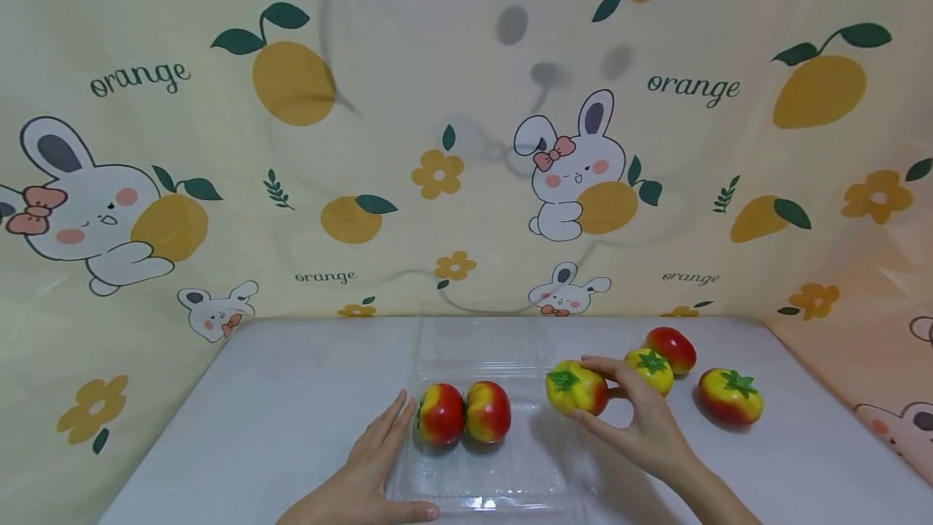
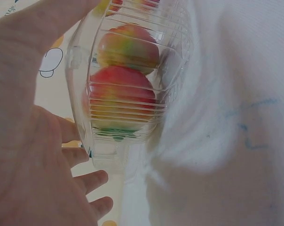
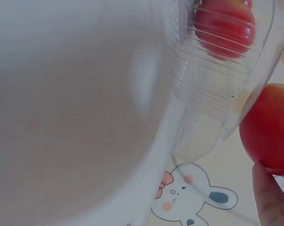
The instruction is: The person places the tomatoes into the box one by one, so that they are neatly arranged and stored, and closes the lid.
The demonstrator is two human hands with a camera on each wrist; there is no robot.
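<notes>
A clear plastic clamshell box (image 1: 510,468) lies with its lid (image 1: 477,343) folded back. Inside, toward the left, two red-and-yellow fruits with green leafy caps sit side by side: one fruit (image 1: 440,414) by the left wall, another fruit (image 1: 488,411) beside it. My left hand (image 1: 364,460) rests along the box's left edge, fingers fairly straight, holding no fruit. With thumb and fingers my right hand (image 1: 645,424) pinches a third such fruit (image 1: 576,388) above the box's right edge. In the right wrist view this held fruit (image 3: 271,129) appears outside the clear wall.
Right of the box on the white table (image 1: 291,395) lie more fruits: a mostly red one (image 1: 671,350), a yellow one (image 1: 651,369) partly behind my right hand, and a red-and-yellow one (image 1: 730,397). A printed cloth backdrop (image 1: 474,209) rises behind the table.
</notes>
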